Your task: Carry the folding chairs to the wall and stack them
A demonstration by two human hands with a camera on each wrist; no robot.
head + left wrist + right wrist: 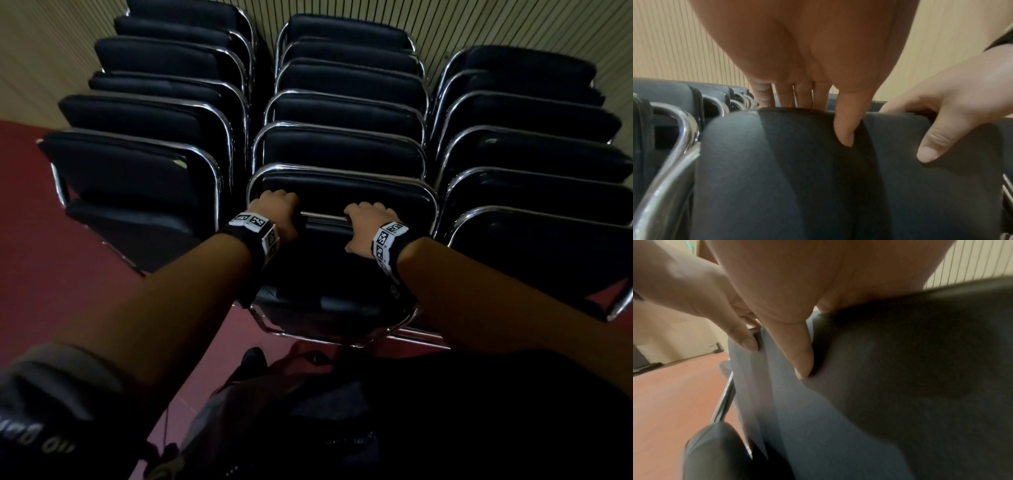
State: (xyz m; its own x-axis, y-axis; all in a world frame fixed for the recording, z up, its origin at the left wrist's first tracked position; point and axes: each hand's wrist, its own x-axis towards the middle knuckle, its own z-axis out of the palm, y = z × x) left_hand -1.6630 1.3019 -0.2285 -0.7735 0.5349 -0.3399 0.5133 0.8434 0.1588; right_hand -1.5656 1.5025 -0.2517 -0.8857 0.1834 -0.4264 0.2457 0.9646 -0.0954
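Note:
Three rows of folded black chairs with chrome frames lean against the slatted wall. I stand at the middle row, holding its frontmost chair by the top of the backrest. My left hand grips the top edge on the left, fingers curled over the far side, thumb on the near face. My right hand grips the same edge further right. In the left wrist view my left hand wraps the black backrest pad, with my right hand beside it. The right wrist view shows my right hand on the pad.
The left row and the right row stand close on either side of the middle row. Red floor lies open to the left and under my feet. The held chair's chrome legs rest near my feet.

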